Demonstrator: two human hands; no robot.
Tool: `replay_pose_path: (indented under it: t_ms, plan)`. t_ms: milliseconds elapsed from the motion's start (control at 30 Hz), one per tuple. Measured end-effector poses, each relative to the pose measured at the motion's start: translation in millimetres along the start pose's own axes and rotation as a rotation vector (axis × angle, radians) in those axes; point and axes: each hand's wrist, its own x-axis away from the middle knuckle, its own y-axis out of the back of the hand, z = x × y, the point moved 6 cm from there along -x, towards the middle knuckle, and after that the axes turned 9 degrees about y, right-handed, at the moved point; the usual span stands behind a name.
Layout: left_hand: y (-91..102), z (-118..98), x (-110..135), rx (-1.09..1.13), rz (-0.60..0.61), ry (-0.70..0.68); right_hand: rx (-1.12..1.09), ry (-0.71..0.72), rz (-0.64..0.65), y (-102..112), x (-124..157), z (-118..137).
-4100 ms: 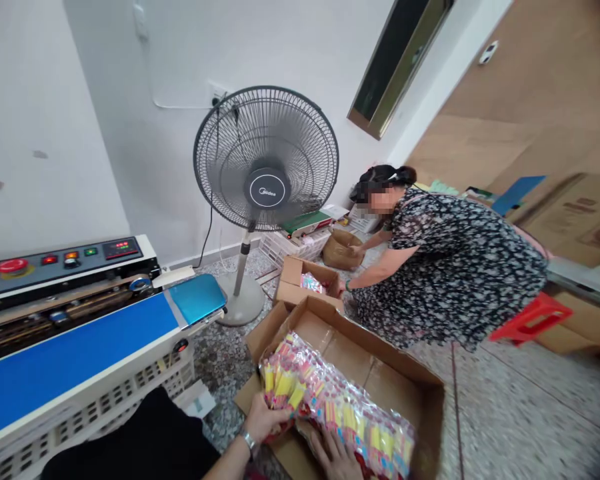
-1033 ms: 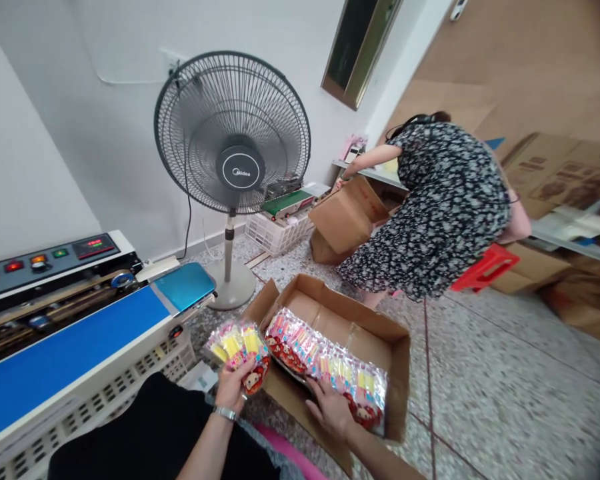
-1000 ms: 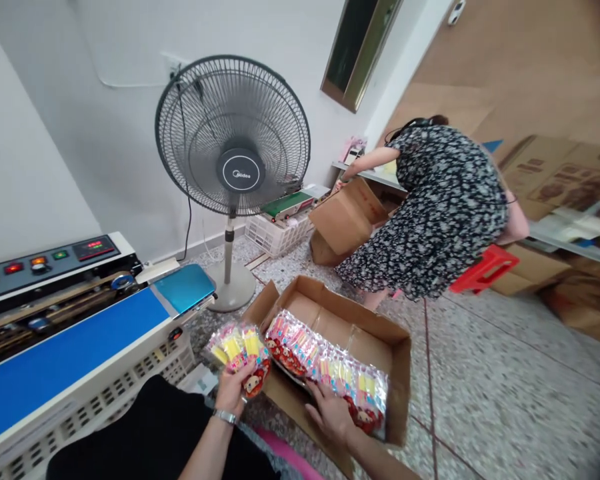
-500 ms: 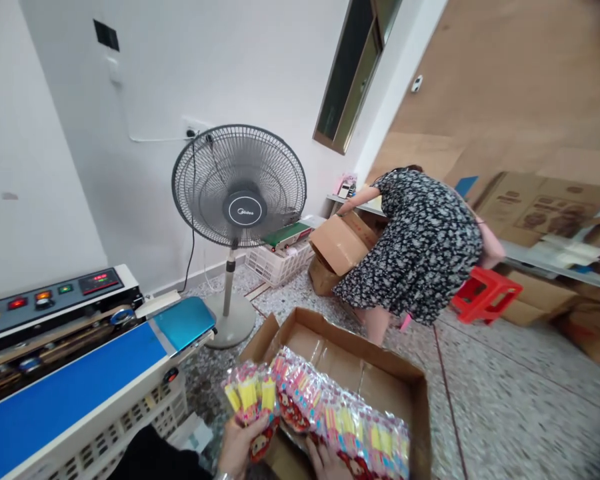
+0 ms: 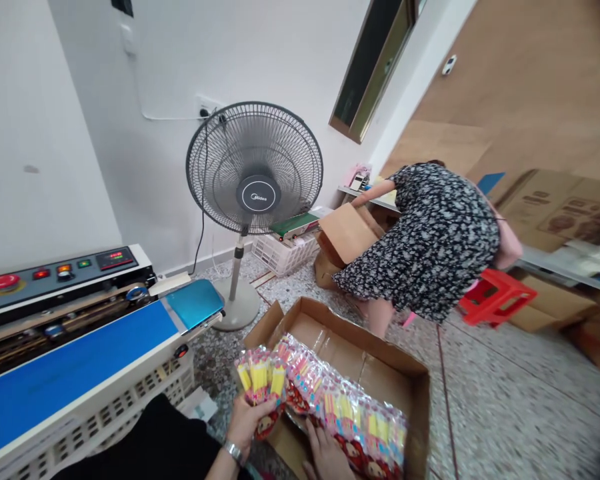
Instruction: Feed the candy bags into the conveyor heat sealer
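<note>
My left hand (image 5: 249, 419) is closed around a bunch of clear plastic packets (image 5: 261, 379) with yellow sticks and red cartoon printing. It holds them upright at the left side of an open cardboard box (image 5: 347, 333). Inside that box, similar shiny packets (image 5: 350, 410) stand in a slanting row, showing yellow and pink sticks. My right hand (image 5: 329, 459) rests against the near side of the row, fingers stretched out and touching the packets' lower part. The bottom of my right hand runs out of the frame.
A sealing machine with a blue conveyor belt (image 5: 90, 363) stands at left over a white crate. Beyond the box are a floor fan (image 5: 255, 193) and a white basket (image 5: 285, 257). A person (image 5: 425, 233) bends over another carton (image 5: 347, 233), near a red stool (image 5: 500, 297).
The view has shifted, so the fan and machine sit farther right and the fan higher. My left hand still grips its packets and my right still touches the row. The person's carton tilts slightly differently.
</note>
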Motion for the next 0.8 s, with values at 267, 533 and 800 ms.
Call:
replay_pose_path:
  t_ms: [267, 533, 800]
  plan:
    - [-1.1, 0.7, 0.9, -0.005, -0.005, 0.015, 0.000, 0.009, 0.008, -1.6, 0.4, -1.8]
    - [0.4, 4.4, -3.3, -0.014, -0.003, 0.035, 0.111, -0.047, 0.085, -11.5, -3.2, -6.3]
    - [-1.4, 2.5, -0.7, -0.042, 0.008, 0.029, 0.149, -0.077, -0.104, -17.1, 2.7, -0.6]
